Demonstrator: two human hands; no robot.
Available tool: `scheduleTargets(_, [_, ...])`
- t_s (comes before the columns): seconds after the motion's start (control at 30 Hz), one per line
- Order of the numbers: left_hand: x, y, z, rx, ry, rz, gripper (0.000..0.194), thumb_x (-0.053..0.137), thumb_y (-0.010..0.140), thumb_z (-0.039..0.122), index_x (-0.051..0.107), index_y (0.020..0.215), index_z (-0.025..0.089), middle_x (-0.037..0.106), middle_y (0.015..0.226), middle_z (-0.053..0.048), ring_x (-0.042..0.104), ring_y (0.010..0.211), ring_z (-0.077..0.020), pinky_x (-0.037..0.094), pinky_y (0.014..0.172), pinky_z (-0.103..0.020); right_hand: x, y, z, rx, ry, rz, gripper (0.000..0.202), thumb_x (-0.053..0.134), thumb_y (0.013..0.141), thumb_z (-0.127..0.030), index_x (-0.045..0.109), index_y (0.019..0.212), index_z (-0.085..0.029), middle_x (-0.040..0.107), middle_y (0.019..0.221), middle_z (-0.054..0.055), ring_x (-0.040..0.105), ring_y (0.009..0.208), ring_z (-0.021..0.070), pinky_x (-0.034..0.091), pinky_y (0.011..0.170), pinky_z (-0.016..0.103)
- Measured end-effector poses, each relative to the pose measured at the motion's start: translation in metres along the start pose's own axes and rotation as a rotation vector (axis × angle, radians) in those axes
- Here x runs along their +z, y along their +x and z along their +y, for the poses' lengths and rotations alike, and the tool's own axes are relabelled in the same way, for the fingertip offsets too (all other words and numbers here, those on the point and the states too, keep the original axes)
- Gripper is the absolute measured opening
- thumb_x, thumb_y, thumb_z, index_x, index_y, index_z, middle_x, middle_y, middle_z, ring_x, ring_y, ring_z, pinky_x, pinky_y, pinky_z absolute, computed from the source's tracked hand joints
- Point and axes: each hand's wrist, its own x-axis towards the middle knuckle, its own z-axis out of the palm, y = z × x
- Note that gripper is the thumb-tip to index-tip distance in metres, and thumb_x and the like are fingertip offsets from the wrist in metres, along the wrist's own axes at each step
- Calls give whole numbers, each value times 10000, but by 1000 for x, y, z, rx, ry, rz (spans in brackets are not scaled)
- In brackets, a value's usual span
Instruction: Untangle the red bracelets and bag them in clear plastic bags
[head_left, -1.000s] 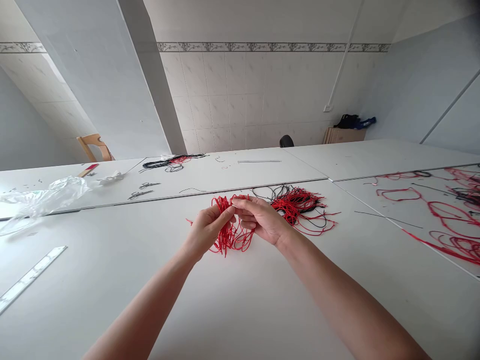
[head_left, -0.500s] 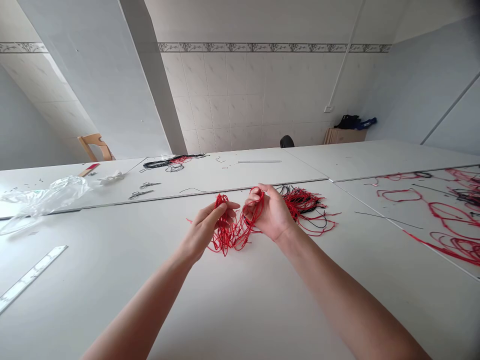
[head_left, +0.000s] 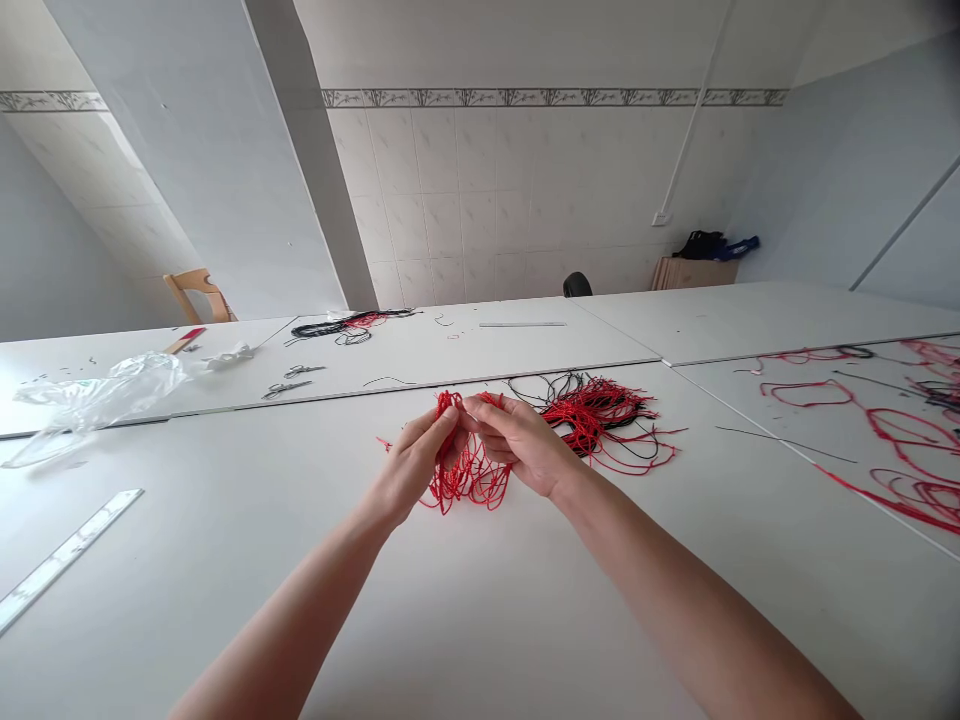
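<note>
Above the white table point(head_left: 465, 600), my left hand point(head_left: 420, 447) is closed around a bundle of thin red cords point(head_left: 448, 490), whose loops hang below the fingers. My right hand point(head_left: 525, 440) is also closed, with red cord showing above and below its fingers. The fingertips of both hands meet or nearly meet at the top of the bundle. Some strands between the hands are hidden by the fingers. Just beyond my right hand lies a tangled pile of red and black cords point(head_left: 600, 410).
At the left are a ruler point(head_left: 71, 555) and a crumpled clear plastic bag point(head_left: 127, 385). Scissors point(head_left: 292, 380) and a black cord bundle point(head_left: 345, 326) lie farther back, near another ruler point(head_left: 523, 324). Loose red cords point(head_left: 900, 435) spread across the right side.
My right hand has moved left to meet my left hand and turned from palm up to palm inward, its fingers closing on the red cords. The view has shifted slightly.
</note>
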Motion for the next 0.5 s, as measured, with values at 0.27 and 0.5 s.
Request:
scheduleTargets(0.27, [1,-3,0,4,26,-37,468,494,1007,495,454,653,192,409,640,10,330,614,-139,280,597,-311,7,-2,-2,8,-10,56,389,857,765,-408,538,737,-187,367,622,-78,200,533,62,135,485,261])
scheduleTargets(0.5, [-1,-2,-2,5,-96,15,369,575,954,520,687,936,169,658,1027,-98,588,957,-233,482,892,-379,0,4,-3,-33,301,233,217,778,717,-261,587,694,-162,548,695,-14,438,581,75,310,459,199])
